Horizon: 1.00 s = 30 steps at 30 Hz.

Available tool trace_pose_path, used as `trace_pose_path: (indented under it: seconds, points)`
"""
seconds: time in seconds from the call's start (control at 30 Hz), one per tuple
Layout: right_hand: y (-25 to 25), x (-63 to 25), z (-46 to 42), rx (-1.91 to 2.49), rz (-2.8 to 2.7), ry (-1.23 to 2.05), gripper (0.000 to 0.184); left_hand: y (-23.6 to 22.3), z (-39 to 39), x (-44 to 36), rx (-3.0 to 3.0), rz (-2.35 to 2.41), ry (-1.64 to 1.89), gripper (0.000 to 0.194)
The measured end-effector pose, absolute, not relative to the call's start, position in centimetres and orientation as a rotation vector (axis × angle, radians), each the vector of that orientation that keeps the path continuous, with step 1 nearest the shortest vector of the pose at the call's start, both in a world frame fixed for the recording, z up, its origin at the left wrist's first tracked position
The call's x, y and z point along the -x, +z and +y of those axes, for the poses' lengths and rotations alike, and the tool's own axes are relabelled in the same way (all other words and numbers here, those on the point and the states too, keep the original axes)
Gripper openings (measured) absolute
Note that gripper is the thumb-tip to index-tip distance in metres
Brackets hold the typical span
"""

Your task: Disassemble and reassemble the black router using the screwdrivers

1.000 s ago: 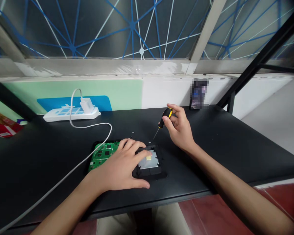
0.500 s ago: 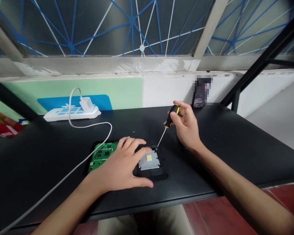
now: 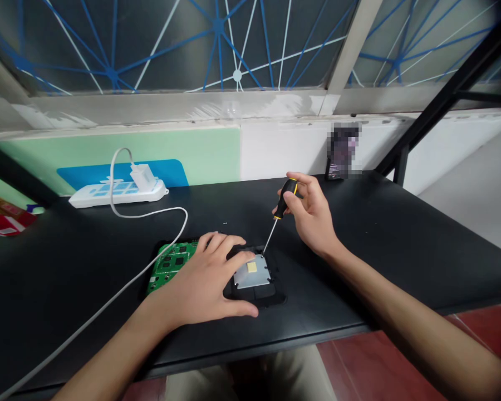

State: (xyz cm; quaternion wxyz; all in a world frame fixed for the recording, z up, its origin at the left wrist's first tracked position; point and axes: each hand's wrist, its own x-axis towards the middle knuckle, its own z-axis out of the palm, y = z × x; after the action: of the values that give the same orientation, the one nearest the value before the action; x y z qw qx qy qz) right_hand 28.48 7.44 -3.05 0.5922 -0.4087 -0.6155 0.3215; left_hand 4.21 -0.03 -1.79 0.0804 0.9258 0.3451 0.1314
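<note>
My right hand (image 3: pixel 311 214) grips a black and yellow screwdriver (image 3: pixel 285 199) by its handle. The shaft slants down to the left, and its tip is at the upper right corner of a silver metal plate (image 3: pixel 259 278). That plate bears a small pale yellow square pad (image 3: pixel 251 267) and sits in a black plastic housing (image 3: pixel 278 299). My left hand (image 3: pixel 211 278) lies with fingers spread across the housing, its index fingertip at the plate's top edge. Left of the plate, partly under that hand, a green circuit board (image 3: pixel 171 266) shows. Whether the tip sits in a screw is too small to tell.
A white cable (image 3: pixel 121 299) runs over the black table (image 3: pixel 401 239) and across the board's area. At the back stand a white power strip (image 3: pixel 117 194) with a charger (image 3: pixel 143 177) and a phone (image 3: pixel 341 153) against the wall. A red packet (image 3: pixel 8 217) lies far left.
My view has shifted slightly. The screwdriver tip has come a little closer to the plate's corner, with my right hand moving along. My left hand stays spread over the housing.
</note>
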Motion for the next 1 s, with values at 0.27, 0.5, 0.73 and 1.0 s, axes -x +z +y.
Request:
trace_pose_path:
  seconds: [0.27,0.5,0.73,1.0]
  points:
    - [-2.94,-28.31,7.19,0.941,-1.44,0.745,0.032,-1.72,-0.03,-4.18,-2.768,1.042,0.377,0.074]
    - [-3.13,-28.43,7.24,0.947,-1.48,0.725,0.032,-1.85,-0.08,-4.27,-2.765,1.034,0.397,0.073]
    - [-2.95,-28.39,7.1,0.941,-1.475,0.717,0.031,-2.12,-0.13,-4.63,-2.758,1.014,0.398,0.076]
    - [-2.83,-28.22,6.99,0.944,-1.492,0.711,0.032,-2.33,-0.21,-5.07,-2.757,1.048,0.368,0.078]
